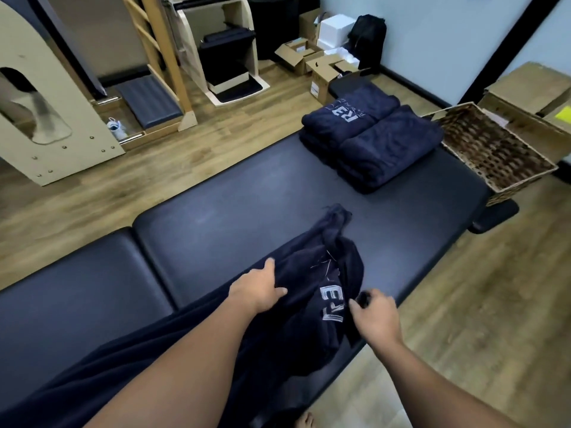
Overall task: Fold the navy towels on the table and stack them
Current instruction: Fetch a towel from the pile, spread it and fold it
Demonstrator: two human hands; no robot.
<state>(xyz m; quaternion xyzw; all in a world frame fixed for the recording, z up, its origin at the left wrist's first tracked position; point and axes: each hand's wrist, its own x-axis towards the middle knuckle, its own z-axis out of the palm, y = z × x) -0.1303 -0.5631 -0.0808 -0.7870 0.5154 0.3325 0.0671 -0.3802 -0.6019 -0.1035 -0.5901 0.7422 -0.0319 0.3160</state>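
On bench, near edge: loose navy towel (312,291), crumpled, white lettering facing up, one corner trailing toward the far side, lower part hanging over the near edge.
Left hand (258,288): resting palm-down on the left part of the loose navy towel, thumb spread, fingers curled into the cloth, holding a fold.
Right hand (375,316): at the right edge of the loose navy towel, fingers curled, pinching a dark bit of the cloth between thumb and fingers.
Bench (231,199): dark padded top in two sections, seam on the left, long axis running from near left to far right.
Folded navy towels (370,140): on the far right end of the bench, well apart from the hands; two neat piles touching side by side, the far left pile showing white lettering on top. Number of towels per pile: cannot tell.
Wicker basket (494,149): just beside the right of the folded navy towels, at the far right end of the bench, open top, tilted toward the camera.
Cardboard boxes (312,61): on the floor beyond the bench, several open, against the far wall.
White box (336,27): set among the cardboard boxes.
Wooden equipment (46,97): on the far left, standing on the wood floor (463,288).
Bare foot (304,420): at the bottom edge, on the floor beside the bench.
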